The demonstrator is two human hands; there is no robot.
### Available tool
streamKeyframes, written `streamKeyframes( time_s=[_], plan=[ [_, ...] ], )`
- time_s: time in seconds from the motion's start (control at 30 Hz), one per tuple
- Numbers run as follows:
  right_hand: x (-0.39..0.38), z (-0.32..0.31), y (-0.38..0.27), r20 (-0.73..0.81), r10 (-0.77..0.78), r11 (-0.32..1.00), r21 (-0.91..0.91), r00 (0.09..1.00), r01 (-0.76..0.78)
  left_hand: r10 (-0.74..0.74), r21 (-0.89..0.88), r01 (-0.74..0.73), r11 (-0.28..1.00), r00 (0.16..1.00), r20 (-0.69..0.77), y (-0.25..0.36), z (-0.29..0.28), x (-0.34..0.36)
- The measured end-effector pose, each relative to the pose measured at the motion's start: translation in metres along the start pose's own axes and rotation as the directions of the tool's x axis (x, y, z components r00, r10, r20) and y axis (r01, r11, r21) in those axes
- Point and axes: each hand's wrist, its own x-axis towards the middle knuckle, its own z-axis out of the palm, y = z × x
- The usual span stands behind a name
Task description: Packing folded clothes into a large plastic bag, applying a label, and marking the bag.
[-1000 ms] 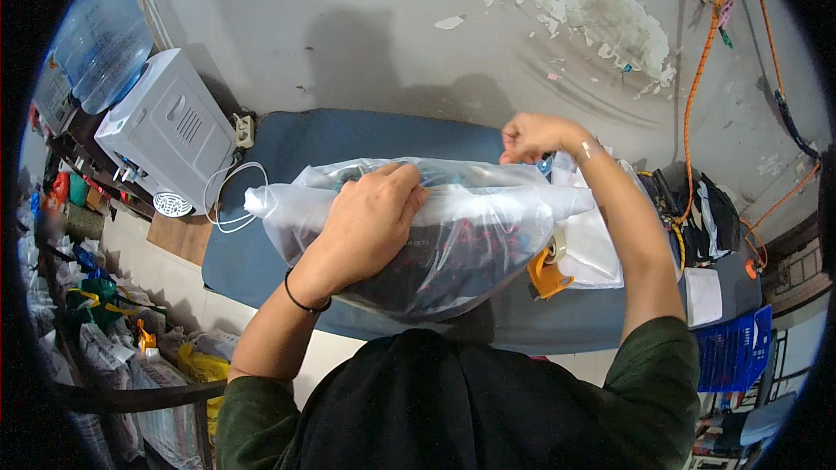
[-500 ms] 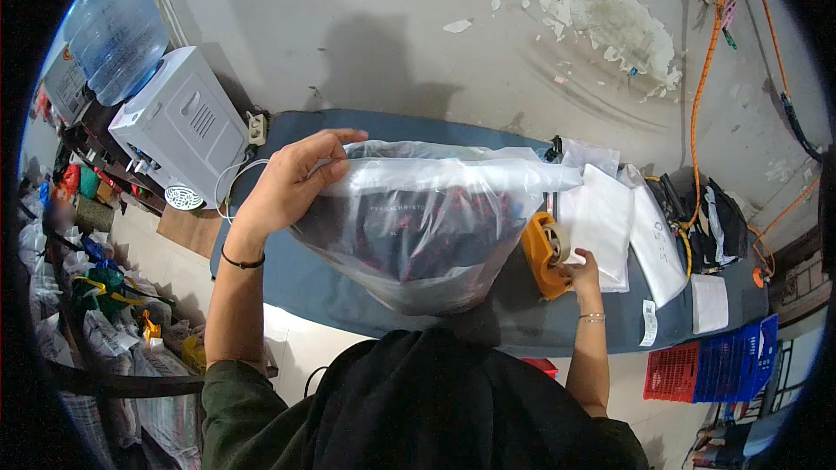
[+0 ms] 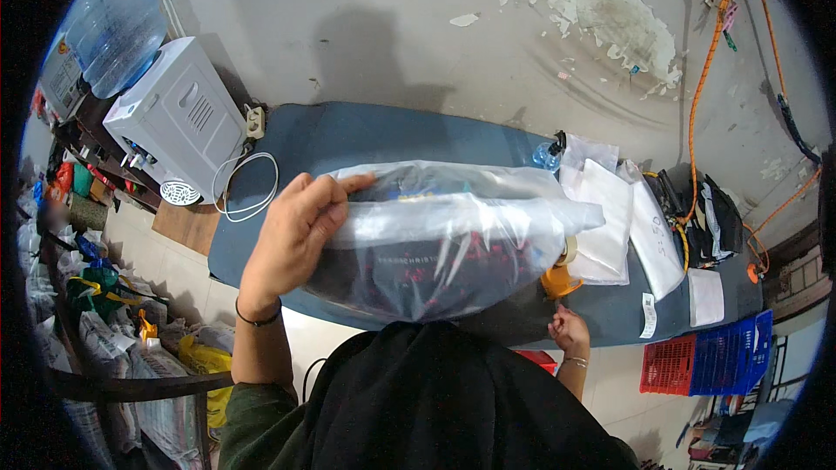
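Observation:
My left hand (image 3: 298,231) grips the left end of the folded top of a clear plastic bag (image 3: 440,270) with dark, red-patterned contents, resting on a blue-grey padded table (image 3: 326,135). My right hand (image 3: 566,328) is low at the front edge, fingers curled, just below an orange tape dispenser (image 3: 560,280) partly hidden behind the bag; what it may hold is too small to tell. White packages (image 3: 596,218) lie to the right of the bag, and a small blue bottle (image 3: 544,155) is behind it.
A white water dispenser (image 3: 174,113) stands at the left beside a white cable (image 3: 248,209). Wrapped bundles (image 3: 148,383) fill the lower left. Orange cords (image 3: 710,70) hang at the right above a black bundle (image 3: 714,226). Red and blue crates (image 3: 723,352) are at the lower right.
My right hand has come down from above the bag's right end to the front edge, moving below the dispenser. My left hand has moved left along the bag's top, which has sagged slightly.

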Motion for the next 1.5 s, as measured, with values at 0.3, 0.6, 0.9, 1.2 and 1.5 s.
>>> streamKeyframes(
  time_s=[0.3,0.6,0.9,1.2,1.5],
  plan=[
    [-0.193,0.188,-0.223,0.806,-0.591,0.347,0.280,-0.023,0.895,0.081,-0.005,-0.082,0.997,0.990,-0.112,-0.007,0.003,-0.026],
    [-0.270,0.413,-0.186,0.818,0.575,-0.337,0.226,0.009,0.914,-0.010,-0.115,-0.006,0.993,0.991,-0.133,-0.008,-0.001,-0.041],
    [-0.176,0.446,-0.203,0.626,0.603,-0.500,-0.186,0.494,0.846,-0.082,-0.121,0.068,0.990,0.989,-0.120,-0.009,0.003,-0.043],
    [-0.052,0.219,-0.221,0.648,-0.541,0.183,-0.531,0.535,0.828,0.082,0.426,-0.004,0.905,0.983,-0.164,-0.016,-0.019,-0.054],
    [0.006,0.060,-0.103,0.092,-0.435,0.740,-0.531,0.896,0.414,-0.124,-0.477,-0.030,0.879,0.949,-0.289,-0.032,0.012,-0.045]
  ],
)
